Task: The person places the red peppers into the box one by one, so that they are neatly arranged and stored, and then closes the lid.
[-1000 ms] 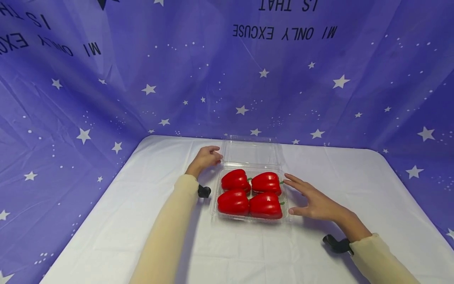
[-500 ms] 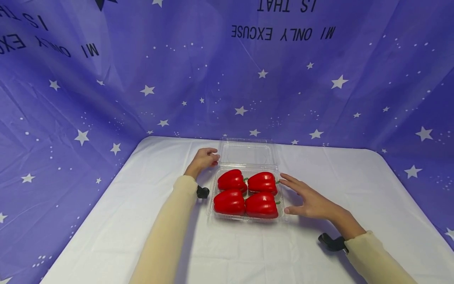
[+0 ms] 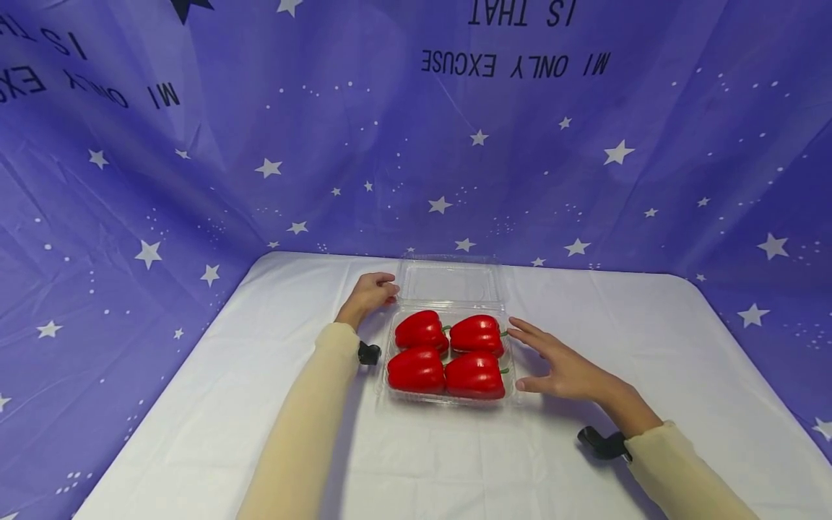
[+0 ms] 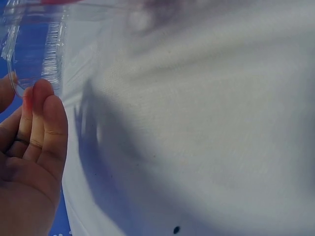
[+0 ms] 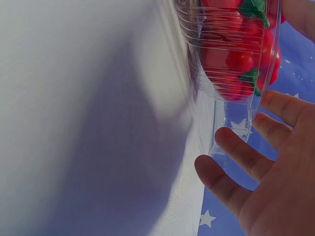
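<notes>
A clear plastic clamshell box (image 3: 448,401) stands on the table with its lid (image 3: 451,282) swung back, away from the person. Several red bell peppers (image 3: 476,375) with green stems lie inside it in two rows. My left hand (image 3: 370,295) is at the lid's left edge, fingers loosely bent; in the left wrist view the fingertips (image 4: 43,88) and thumb overlap the lid's corner. My right hand (image 3: 565,368) is spread beside the box's right wall, thumb toward the near corner. In the right wrist view its fingers (image 5: 246,152) are straight and apart, close to the rim.
A white cloth covers the table (image 3: 312,448). Behind and at the sides hangs a purple curtain (image 3: 364,144) with stars and upside-down lettering. The lid's far edge lies near the table's back edge. Both wrists wear black camera mounts (image 3: 604,442).
The box with the peppers has slid a little to the left. My right hand has moved left along with it, while the left hand has barely shifted.
</notes>
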A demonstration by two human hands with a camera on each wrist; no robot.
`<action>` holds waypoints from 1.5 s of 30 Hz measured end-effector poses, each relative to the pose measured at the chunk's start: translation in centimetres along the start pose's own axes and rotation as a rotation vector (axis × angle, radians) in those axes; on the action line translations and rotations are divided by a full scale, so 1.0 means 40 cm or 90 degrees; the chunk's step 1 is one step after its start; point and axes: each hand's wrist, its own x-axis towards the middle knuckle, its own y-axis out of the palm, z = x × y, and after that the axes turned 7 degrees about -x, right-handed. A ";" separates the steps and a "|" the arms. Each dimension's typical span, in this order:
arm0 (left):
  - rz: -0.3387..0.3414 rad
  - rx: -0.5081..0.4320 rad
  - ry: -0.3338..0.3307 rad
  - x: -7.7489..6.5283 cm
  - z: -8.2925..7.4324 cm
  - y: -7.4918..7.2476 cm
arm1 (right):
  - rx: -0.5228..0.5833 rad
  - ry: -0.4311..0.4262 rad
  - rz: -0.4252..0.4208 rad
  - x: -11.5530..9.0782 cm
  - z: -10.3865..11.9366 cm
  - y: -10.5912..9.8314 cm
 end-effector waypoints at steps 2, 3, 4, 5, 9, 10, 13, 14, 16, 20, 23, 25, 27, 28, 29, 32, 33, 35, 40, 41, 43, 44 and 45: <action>0.004 -0.005 0.002 0.000 0.001 -0.001 | 0.000 0.001 -0.001 0.001 0.001 -0.001; 0.006 -0.007 0.000 0.000 0.002 -0.001 | 0.000 0.001 -0.001 0.002 0.002 -0.002; 0.008 -0.009 0.000 0.000 0.003 -0.002 | 0.000 0.001 -0.002 0.002 0.003 -0.002; 0.009 -0.012 -0.001 0.000 0.004 -0.002 | 0.002 0.000 -0.003 0.002 0.003 -0.003; 0.009 -0.018 -0.009 0.000 0.008 -0.004 | 0.001 -0.006 -0.003 0.004 0.006 -0.005; 0.008 -0.020 -0.010 0.000 0.008 -0.004 | 0.001 -0.008 -0.003 0.005 0.006 -0.004; 0.010 -0.024 -0.012 -0.001 0.009 -0.006 | -0.001 -0.013 -0.002 0.006 0.007 -0.004; 0.011 -0.028 -0.013 0.000 0.009 -0.007 | -0.001 -0.015 -0.002 0.007 0.007 -0.004; 0.013 -0.033 -0.014 0.002 0.009 -0.006 | -0.002 -0.020 -0.005 0.008 0.006 -0.003; 0.015 -0.040 -0.016 0.002 0.008 -0.005 | -0.001 -0.020 -0.007 0.009 0.005 -0.002; 0.016 -0.037 -0.016 0.001 0.006 -0.006 | 0.002 -0.016 -0.005 0.008 0.004 -0.001; 0.016 -0.036 -0.018 0.002 0.007 -0.007 | 0.002 -0.012 -0.004 0.007 0.003 0.000; 0.015 -0.037 -0.019 0.004 0.005 -0.007 | 0.002 -0.009 -0.003 0.007 0.003 0.000; 0.014 -0.037 -0.019 0.005 0.005 -0.007 | 0.001 -0.008 -0.003 0.007 0.002 0.001; 0.013 -0.038 -0.020 0.006 0.005 -0.008 | 0.000 -0.009 -0.003 0.007 0.002 0.001; 0.012 -0.044 -0.027 0.008 0.006 -0.009 | -0.002 -0.014 -0.006 0.009 0.001 0.002; 0.012 -0.044 -0.027 0.009 0.007 -0.010 | -0.003 -0.017 -0.008 0.010 0.001 0.002; 0.011 -0.044 -0.026 0.011 0.007 -0.011 | -0.002 -0.018 -0.009 0.011 0.000 0.003; 0.003 -0.058 -0.015 0.014 0.001 -0.013 | -0.001 -0.006 -0.003 0.013 0.000 0.003; 0.004 -0.068 -0.013 0.015 -0.003 -0.015 | -0.001 -0.006 -0.002 0.013 0.000 0.003; 0.009 -0.090 -0.008 0.014 -0.012 -0.019 | -0.004 -0.011 -0.005 0.012 0.000 0.003; 0.012 -0.099 -0.005 0.014 -0.016 -0.021 | -0.003 -0.013 -0.007 0.012 0.000 0.002; 0.013 -0.112 -0.002 0.013 -0.022 -0.023 | -0.004 -0.015 -0.008 0.012 0.000 0.003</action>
